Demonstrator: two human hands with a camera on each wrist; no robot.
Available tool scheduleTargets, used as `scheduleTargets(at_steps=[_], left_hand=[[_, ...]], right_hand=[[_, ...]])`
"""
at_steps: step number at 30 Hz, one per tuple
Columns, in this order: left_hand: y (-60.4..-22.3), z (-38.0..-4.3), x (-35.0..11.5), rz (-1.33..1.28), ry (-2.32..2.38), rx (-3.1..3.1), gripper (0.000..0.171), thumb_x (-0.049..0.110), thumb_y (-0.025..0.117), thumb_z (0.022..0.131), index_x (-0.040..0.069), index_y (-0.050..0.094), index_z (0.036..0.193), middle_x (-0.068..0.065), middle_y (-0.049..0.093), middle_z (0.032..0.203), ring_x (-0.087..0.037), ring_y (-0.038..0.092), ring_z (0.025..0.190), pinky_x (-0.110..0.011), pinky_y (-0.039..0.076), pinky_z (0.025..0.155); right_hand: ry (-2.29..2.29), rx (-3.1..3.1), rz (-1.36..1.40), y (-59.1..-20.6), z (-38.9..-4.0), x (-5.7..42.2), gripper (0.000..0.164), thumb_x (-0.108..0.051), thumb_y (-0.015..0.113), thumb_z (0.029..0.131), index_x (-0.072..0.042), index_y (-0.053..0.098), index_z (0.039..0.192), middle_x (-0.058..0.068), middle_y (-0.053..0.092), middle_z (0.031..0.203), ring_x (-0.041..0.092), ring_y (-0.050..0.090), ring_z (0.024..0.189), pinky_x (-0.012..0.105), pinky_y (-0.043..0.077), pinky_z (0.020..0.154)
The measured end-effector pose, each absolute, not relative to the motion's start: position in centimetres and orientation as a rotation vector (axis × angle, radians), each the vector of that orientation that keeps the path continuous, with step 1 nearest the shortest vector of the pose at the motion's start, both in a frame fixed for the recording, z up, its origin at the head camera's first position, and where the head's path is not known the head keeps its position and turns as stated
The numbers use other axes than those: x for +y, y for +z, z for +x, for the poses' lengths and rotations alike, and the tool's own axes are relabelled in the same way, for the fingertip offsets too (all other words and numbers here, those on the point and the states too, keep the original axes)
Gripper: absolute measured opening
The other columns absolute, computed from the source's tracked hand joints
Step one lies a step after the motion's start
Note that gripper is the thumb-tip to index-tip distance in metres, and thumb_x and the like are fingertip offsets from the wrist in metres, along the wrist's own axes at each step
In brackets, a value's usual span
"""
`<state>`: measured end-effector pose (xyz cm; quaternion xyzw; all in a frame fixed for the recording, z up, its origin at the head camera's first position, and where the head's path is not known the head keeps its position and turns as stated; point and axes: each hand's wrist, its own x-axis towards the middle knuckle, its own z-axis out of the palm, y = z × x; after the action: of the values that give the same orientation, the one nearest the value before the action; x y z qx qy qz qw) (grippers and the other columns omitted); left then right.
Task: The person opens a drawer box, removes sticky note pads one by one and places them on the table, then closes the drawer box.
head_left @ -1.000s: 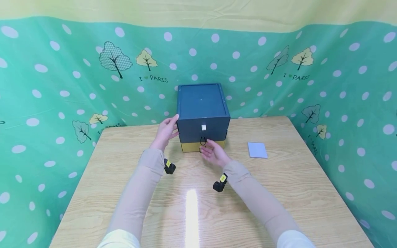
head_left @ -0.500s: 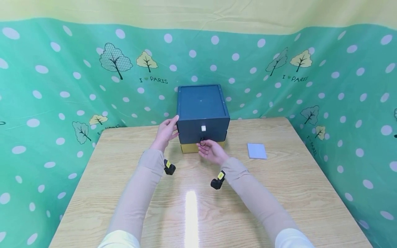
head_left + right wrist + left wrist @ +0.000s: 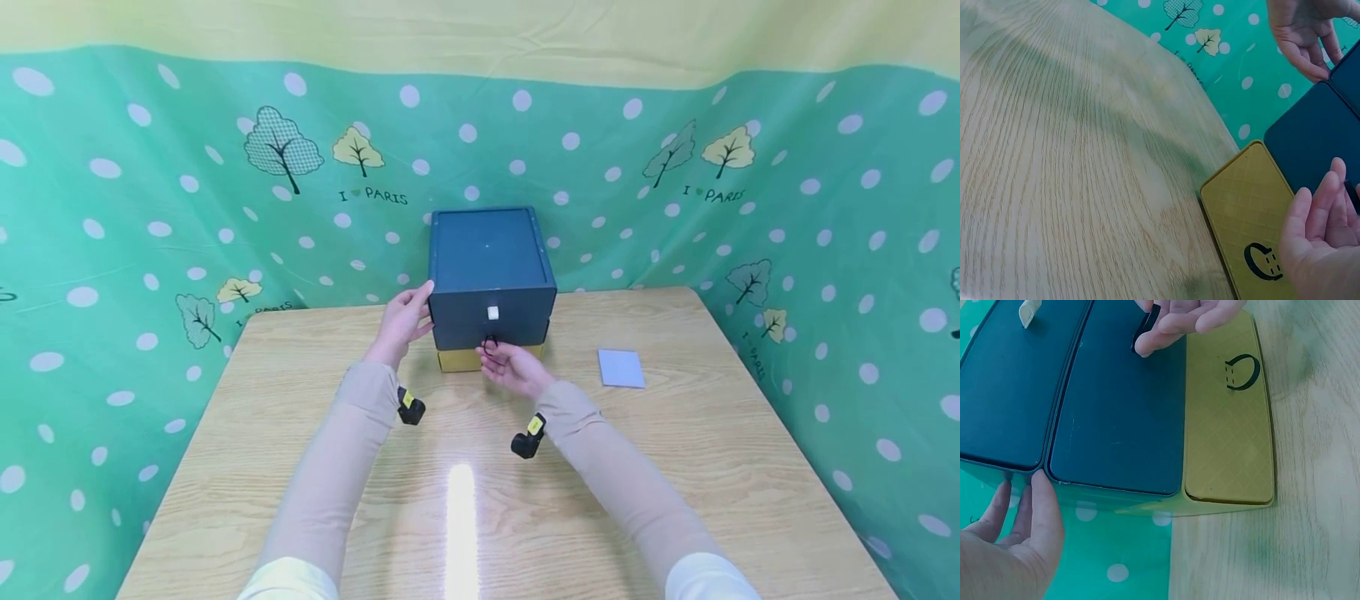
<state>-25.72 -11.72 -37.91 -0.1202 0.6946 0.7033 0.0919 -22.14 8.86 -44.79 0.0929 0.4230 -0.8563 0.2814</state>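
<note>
A small chest (image 3: 489, 250) stands at the table's far middle, with two dark blue drawers over a yellow bottom drawer (image 3: 459, 360). The top drawer has a white tab (image 3: 492, 313). My left hand (image 3: 403, 323) lies with straight fingers against the chest's left side (image 3: 1019, 519). My right hand (image 3: 512, 367) is at the middle drawer's front, its fingertips pinching the black loop pull (image 3: 1146, 325). The yellow drawer (image 3: 1229, 419) shows its own black loop (image 3: 1242, 372), free, just below my right hand (image 3: 1319, 234). All drawers look closed.
A pale blue square pad (image 3: 622, 367) lies flat on the wooden table (image 3: 675, 467) to the right of the chest. A green spotted curtain (image 3: 150, 217) hangs close round the table's back and sides.
My right hand has risen slightly from the yellow drawer's front to the middle drawer's black loop. The left hand and the chest have not moved.
</note>
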Motion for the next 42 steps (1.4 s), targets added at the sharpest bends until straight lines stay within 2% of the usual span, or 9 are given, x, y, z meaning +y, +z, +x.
scheduleTargets(at_steps=[9,27,33,42], left_hand=[[-37.94,-25.63,-11.70,-0.364,2.086,2.055,0.063,0.048,0.054,0.093,0.008,0.042,0.140,-0.008,0.036,0.149,-0.028,0.042,0.131,-0.036,0.046,0.103],[-37.95,-25.76,-11.65,-0.365,2.104,2.040,0.062,0.046,0.055,0.093,0.008,0.042,0.140,-0.008,0.036,0.149,-0.028,0.043,0.131,-0.037,0.046,0.103],[-37.94,-25.76,-11.65,-0.361,2.103,2.037,0.064,0.047,0.055,0.093,0.008,0.041,0.141,-0.008,0.034,0.150,-0.028,0.041,0.132,-0.037,0.045,0.104],[-37.87,-25.67,-11.61,-0.365,2.097,2.050,0.063,0.046,0.055,0.093,0.008,0.040,0.142,-0.008,0.035,0.150,-0.028,0.042,0.131,-0.037,0.046,0.103]], right_hand=[[-2.258,1.206,0.237,-44.91,-22.18,8.82,0.016,-0.002,0.033,0.100,-0.009,0.048,0.100,-0.003,0.065,0.087,0.007,0.056,0.080,0.022,0.047,0.082],[-2.229,1.277,0.192,-44.79,-22.07,8.78,0.018,0.000,0.032,0.100,-0.009,0.048,0.101,-0.004,0.064,0.085,0.005,0.058,0.080,0.022,0.047,0.089],[-2.214,1.311,0.197,-44.91,-22.06,8.82,0.018,0.000,0.032,0.100,-0.009,0.048,0.102,-0.004,0.064,0.086,0.006,0.058,0.081,0.022,0.047,0.086],[-2.213,1.314,0.222,-44.95,-21.90,8.91,0.020,0.001,0.033,0.100,-0.008,0.049,0.105,-0.002,0.063,0.089,0.006,0.059,0.081,0.026,0.043,0.095]])
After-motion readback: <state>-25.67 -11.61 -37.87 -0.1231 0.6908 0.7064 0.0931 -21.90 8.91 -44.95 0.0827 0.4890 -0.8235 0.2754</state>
